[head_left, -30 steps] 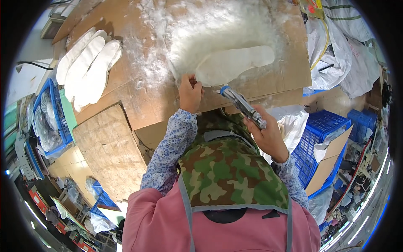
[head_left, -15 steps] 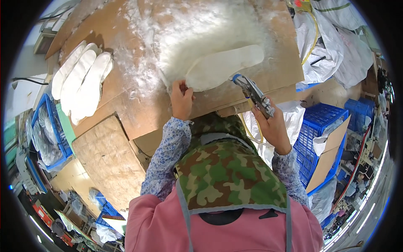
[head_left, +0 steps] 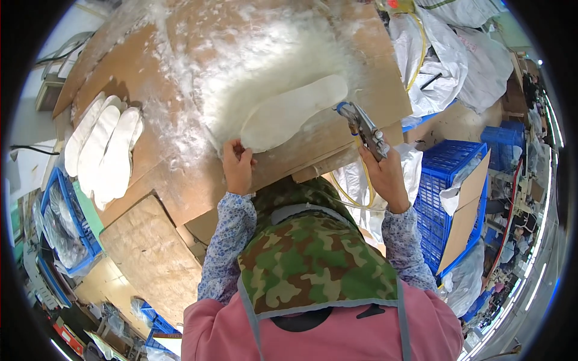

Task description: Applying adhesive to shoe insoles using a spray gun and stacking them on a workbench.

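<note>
A white insole (head_left: 293, 111) lies slantwise on a cardboard sheet, which is coated with white residue around it. My left hand (head_left: 238, 168) pinches the near left end of the insole between thumb and fingers. In my right hand (head_left: 387, 178) is a metal spray gun (head_left: 365, 131) with a blue ring at its nozzle. The nozzle points at the insole's right end, a little apart from it. Most of the gun's grip is hidden by my fingers. A yellow hose (head_left: 368, 189) hangs below the gun.
Several white insoles (head_left: 108, 150) lie overlapping at the cardboard's left. Blue crates (head_left: 451, 195) stand at the right, and another blue crate (head_left: 90, 237) holds plastic-wrapped things at the left. White sacks (head_left: 442, 75) are at the far right. A worn board (head_left: 150, 256) sits near left.
The whole view has shifted. Relative to the insole, the spray gun has moved right, toward its right end. My left hand still pinches the left end.
</note>
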Demonstrator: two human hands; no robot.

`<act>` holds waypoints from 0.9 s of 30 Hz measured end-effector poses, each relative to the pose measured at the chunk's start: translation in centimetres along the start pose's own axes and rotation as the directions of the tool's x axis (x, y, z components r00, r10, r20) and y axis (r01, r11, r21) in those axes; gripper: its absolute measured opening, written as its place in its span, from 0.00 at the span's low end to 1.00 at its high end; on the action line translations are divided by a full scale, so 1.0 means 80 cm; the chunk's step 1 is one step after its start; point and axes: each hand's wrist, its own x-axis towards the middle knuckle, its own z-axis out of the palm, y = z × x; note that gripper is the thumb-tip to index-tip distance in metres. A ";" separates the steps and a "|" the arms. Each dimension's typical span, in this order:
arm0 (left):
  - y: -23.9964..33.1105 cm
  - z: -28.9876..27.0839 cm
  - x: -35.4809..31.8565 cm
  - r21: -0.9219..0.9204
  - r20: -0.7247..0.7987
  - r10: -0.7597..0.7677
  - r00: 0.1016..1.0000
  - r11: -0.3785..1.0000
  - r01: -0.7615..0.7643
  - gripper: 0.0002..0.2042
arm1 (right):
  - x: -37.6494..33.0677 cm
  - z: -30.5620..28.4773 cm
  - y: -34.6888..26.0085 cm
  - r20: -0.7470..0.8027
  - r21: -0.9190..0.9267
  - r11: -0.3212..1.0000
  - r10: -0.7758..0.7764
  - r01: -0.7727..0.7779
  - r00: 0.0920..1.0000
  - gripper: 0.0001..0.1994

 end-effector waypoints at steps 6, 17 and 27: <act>-0.002 -0.001 0.001 0.005 0.022 0.017 1.000 1.000 -0.017 0.10 | 0.006 -0.007 0.010 -0.085 -0.042 0.999 -0.026 0.023 0.996 0.15; 0.000 -0.002 -0.003 -0.031 0.036 0.010 0.999 0.999 -0.009 0.10 | 0.008 -0.006 0.021 -0.173 -0.076 0.994 -0.086 0.074 0.981 0.14; 0.000 0.000 -0.003 -0.070 0.020 0.021 1.000 0.997 -0.019 0.10 | -0.013 0.025 -0.012 0.080 -0.023 1.000 0.003 -0.001 0.997 0.11</act>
